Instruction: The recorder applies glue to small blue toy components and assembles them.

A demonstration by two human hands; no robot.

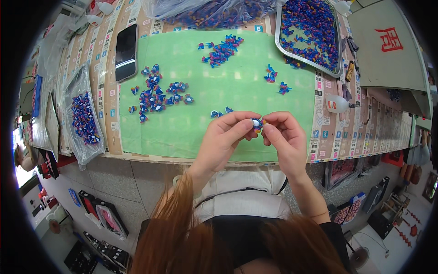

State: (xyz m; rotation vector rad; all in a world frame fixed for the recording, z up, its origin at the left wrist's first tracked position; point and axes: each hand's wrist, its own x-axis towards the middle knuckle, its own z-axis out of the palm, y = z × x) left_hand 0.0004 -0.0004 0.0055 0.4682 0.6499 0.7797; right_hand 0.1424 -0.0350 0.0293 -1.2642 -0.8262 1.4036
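Observation:
Between my two hands, over the near part of the green sheet [214, 141], is a small blue, white and orange plastic piece [257, 124]. My left hand [230, 130] pinches it from the left, and the fingertips of my right hand [285, 132] close on its right side. Just beyond my left fingers lie two blue-and-white pieces [216, 113]. Farther left sits a cluster of similar blue, white and orange pieces [155, 97]. Toward the back is a heap of blue and pink-orange pieces [221, 52], with smaller groups [271, 74] to the right.
A metal tray [279, 39] of loose blue and orange pieces stands at the far right, beside a plastic bag [205, 9] of more. A black phone [127, 52] lies at left, near a clear tray [98, 132] holding pieces. A white bottle [336, 104] lies at right.

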